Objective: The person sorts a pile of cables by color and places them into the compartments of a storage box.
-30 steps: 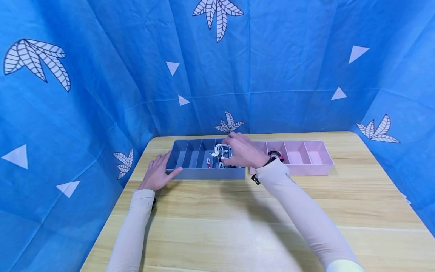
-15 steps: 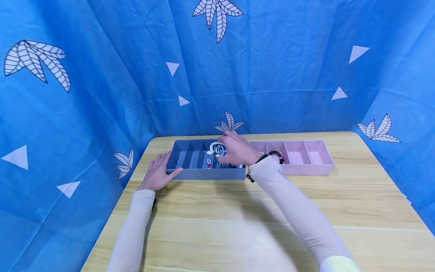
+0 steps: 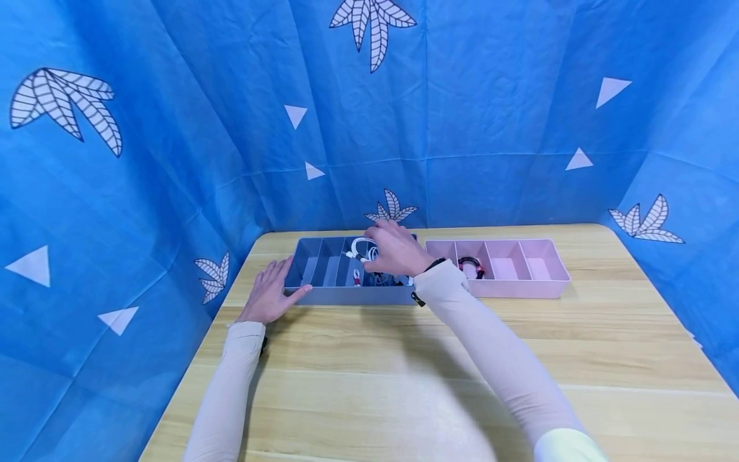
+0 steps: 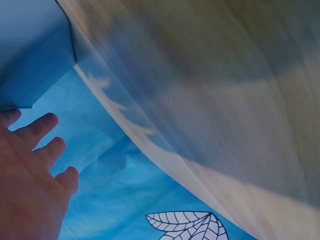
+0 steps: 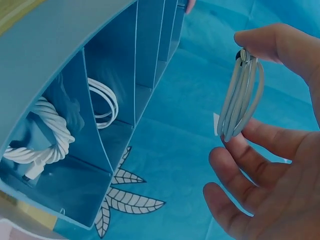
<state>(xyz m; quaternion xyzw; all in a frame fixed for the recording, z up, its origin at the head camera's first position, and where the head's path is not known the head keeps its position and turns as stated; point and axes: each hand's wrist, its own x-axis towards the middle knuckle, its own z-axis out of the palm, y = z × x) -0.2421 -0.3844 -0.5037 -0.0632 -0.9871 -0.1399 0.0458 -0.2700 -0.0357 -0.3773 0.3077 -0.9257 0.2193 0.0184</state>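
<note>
My right hand (image 3: 398, 249) pinches a coiled white cable (image 5: 239, 100) between thumb and fingers. The coil hangs above the blue-grey divided box (image 3: 352, 296). In the right wrist view, a thick twisted white cable (image 5: 56, 131) lies in the end compartment. Beside it, one compartment over, is a thinner white cable coil (image 5: 111, 100). A small white and red item (image 3: 356, 277) sits in a middle compartment in the head view. With fingers spread, my left hand (image 3: 267, 295) rests at the left end of that box, its thumb by the front corner.
A pink divided box (image 3: 519, 289) stands to the right of the blue-grey one on the wooden table (image 3: 358, 385). Inside it lies a black and red coil (image 3: 475, 259). Blue patterned cloth (image 3: 485, 115) hangs behind and along the sides.
My right hand has shifted left over the blue-grey box, carrying the white cable. More of the black and red coil now shows. The left hand keeps its place.
</note>
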